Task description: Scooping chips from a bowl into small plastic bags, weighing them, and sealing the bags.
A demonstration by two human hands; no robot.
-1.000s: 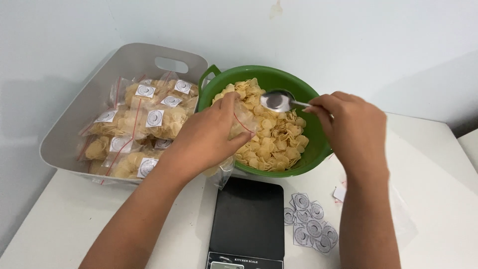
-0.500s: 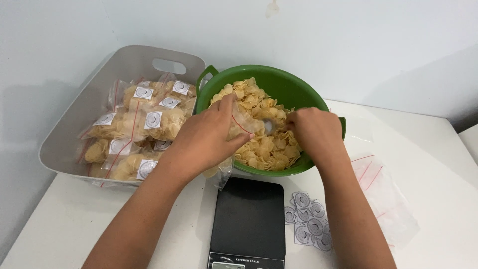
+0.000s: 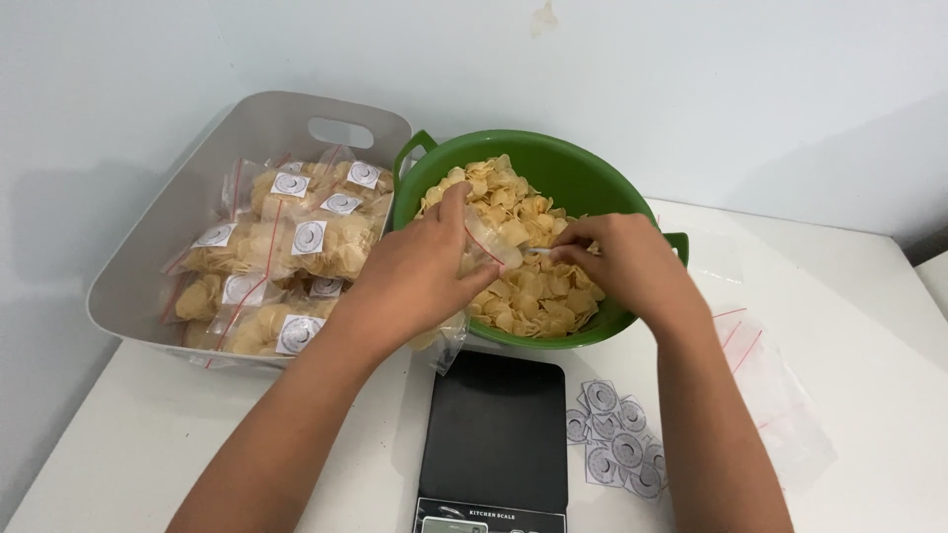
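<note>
A green bowl (image 3: 592,168) full of pale yellow chips (image 3: 538,296) stands at the middle of the white table. My left hand (image 3: 420,281) grips a clear plastic bag (image 3: 486,242) and holds its mouth up over the bowl's left side. My right hand (image 3: 617,259) is right against the bag's mouth, fingers closed on a spoon (image 3: 539,253). Only a short pale piece of the spoon shows between the two hands. The bag's lower part (image 3: 444,341) hangs below my left hand over the bowl's front rim.
A grey tub (image 3: 247,128) to the left holds several filled, labelled chip bags (image 3: 306,237). A black kitchen scale (image 3: 494,434) lies in front of the bowl. Round paper labels (image 3: 612,449) sit beside it, and empty clear bags (image 3: 775,385) lie at the right.
My right hand has swung left from the bowl's right side to the bag's mouth. The spoon's bowl, plain to see a second ago, is now hidden. My left hand has barely moved.
</note>
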